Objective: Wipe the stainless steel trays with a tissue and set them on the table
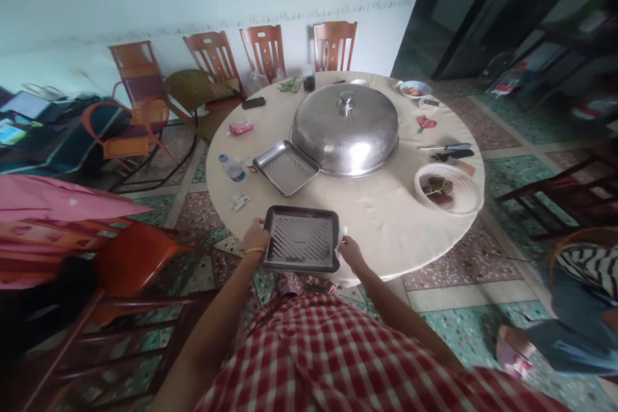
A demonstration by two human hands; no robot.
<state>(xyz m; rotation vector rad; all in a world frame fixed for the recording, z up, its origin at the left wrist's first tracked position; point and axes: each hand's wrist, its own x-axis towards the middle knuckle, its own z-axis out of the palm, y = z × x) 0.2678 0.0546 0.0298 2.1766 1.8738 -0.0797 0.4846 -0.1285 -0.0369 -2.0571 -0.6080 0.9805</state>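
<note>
A dark-rimmed baking tray (pixel 334 251) with a slotted grey bottom is at the near edge of the round table, close to my body. My left hand (pixel 255 239) grips its left side, fingers partly hidden by the rim. At the tray's right edge, my right hand (pixel 351 252) is closed on a white piece of tissue or cloth (pixel 342 235); whether it also grips the rim I cannot tell. Beyond lies a second, silver tray (pixel 287 169), beside a large domed steel lid (pixel 345 129).
On the cream-covered table (pixel 381 232) are a plastic bottle (pixel 232 168), a pink packet (pixel 241 128), a white basket (pixel 449 189) with dark fruit, a knife (pixel 447 147), red scissors (pixel 425 123) and a bowl (pixel 415 89). Chairs stand around; a person sits at right.
</note>
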